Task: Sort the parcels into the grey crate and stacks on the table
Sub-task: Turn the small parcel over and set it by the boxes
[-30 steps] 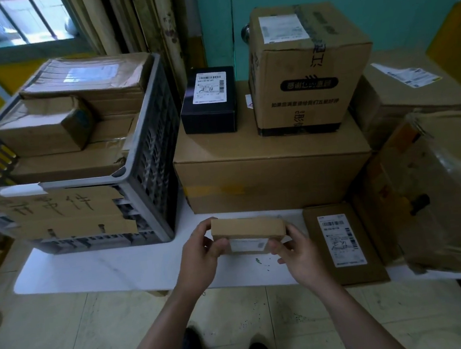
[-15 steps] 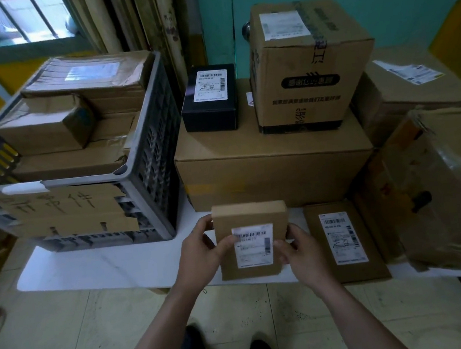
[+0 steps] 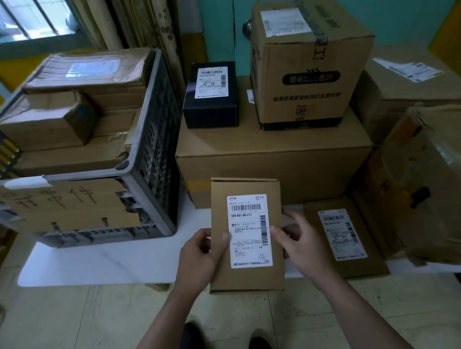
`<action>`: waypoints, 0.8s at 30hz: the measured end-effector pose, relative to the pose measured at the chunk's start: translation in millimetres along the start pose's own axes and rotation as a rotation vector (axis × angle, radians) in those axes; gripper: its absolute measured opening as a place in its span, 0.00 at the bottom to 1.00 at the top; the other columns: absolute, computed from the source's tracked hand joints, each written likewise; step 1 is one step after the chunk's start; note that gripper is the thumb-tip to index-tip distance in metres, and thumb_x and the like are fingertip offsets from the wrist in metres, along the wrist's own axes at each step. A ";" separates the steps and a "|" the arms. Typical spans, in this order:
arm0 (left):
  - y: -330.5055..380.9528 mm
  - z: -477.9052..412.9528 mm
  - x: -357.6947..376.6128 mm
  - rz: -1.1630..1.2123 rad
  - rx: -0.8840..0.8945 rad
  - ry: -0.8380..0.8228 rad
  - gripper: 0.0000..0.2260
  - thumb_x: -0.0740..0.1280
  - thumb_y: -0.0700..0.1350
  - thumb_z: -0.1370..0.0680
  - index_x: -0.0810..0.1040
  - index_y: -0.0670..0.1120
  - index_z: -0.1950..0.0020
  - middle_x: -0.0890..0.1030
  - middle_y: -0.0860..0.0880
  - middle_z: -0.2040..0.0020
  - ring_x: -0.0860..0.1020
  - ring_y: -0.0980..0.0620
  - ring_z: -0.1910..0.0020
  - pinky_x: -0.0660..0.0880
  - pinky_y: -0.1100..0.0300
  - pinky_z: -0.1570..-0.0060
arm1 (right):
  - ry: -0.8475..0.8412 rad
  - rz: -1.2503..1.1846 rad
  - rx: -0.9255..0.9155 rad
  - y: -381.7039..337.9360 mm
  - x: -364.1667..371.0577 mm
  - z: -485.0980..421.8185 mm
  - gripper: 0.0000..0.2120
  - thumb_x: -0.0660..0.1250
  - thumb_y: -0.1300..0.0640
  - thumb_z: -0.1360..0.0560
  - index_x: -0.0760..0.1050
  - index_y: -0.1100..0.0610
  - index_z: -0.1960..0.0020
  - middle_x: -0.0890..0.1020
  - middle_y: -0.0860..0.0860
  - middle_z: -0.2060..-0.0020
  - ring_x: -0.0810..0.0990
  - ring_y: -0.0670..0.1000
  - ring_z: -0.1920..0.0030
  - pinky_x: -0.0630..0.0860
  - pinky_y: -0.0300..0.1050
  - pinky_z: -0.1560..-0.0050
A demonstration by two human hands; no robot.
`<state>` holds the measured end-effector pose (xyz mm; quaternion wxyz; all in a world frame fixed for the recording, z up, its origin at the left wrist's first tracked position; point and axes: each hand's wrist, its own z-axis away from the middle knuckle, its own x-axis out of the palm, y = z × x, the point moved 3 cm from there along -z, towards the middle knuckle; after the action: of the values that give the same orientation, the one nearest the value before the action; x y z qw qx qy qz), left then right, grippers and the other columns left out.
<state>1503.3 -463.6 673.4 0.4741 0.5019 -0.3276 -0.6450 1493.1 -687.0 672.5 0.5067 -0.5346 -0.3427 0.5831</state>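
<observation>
A flat brown parcel (image 3: 228, 276) with a white label facing me is held above the table's front edge. My left hand (image 3: 201, 255) grips its left side, thumb on the label. My right hand (image 3: 302, 242) grips its right side, thumb at the label's edge. The grey crate (image 3: 146, 143) stands at the left on the white table (image 3: 105, 262), filled with several cardboard parcels. A stack sits in the middle: a large carton (image 3: 274, 167) bearing a black box (image 3: 209, 95) and a tall carton (image 3: 308, 61).
A second flat labelled parcel (image 3: 344, 237) lies on the table right of my hands. More cartons (image 3: 410, 84) and a torn plastic-wrapped box (image 3: 435, 187) crowd the right side. Tiled floor and my shoes show below the table edge.
The parcel has been tipped up from edge-on until its labelled face points at me, and it has come closer to the camera. Both hands kept their hold on its sides.
</observation>
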 end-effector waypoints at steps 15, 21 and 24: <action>3.8 9.9 -0.6 0.152 -0.119 -0.047 0.15 0.68 0.58 0.22 0.77 0.56 0.37 0.86 0.52 0.50 0.84 0.53 0.52 0.76 0.60 0.55 | 0.030 -0.079 0.092 6.1 1.3 5.6 0.16 0.69 0.49 0.23 0.69 0.39 0.38 0.85 0.50 0.58 0.85 0.47 0.59 0.83 0.51 0.57; 3.3 13.9 0.0 0.201 0.058 -0.389 0.39 0.72 0.69 0.37 0.69 0.63 0.26 0.63 0.65 0.24 0.68 0.65 0.30 0.71 0.69 0.42 | 0.132 -0.185 0.285 14.8 -3.7 2.5 0.17 0.67 0.47 0.21 0.74 0.52 0.36 0.83 0.52 0.55 0.82 0.51 0.56 0.76 0.44 0.65; 4.8 13.4 2.8 0.192 0.097 -0.430 0.44 0.76 0.70 0.41 0.71 0.59 0.27 0.62 0.62 0.23 0.66 0.65 0.28 0.72 0.71 0.41 | 0.113 -0.194 0.317 12.7 -3.6 3.1 0.15 0.65 0.48 0.20 0.73 0.52 0.35 0.81 0.49 0.55 0.80 0.47 0.57 0.71 0.40 0.67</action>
<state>1491.7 -468.6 680.5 0.4279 0.3417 -0.4977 -0.6726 1486.9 -693.2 662.1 0.6567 -0.4444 -0.2676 0.5474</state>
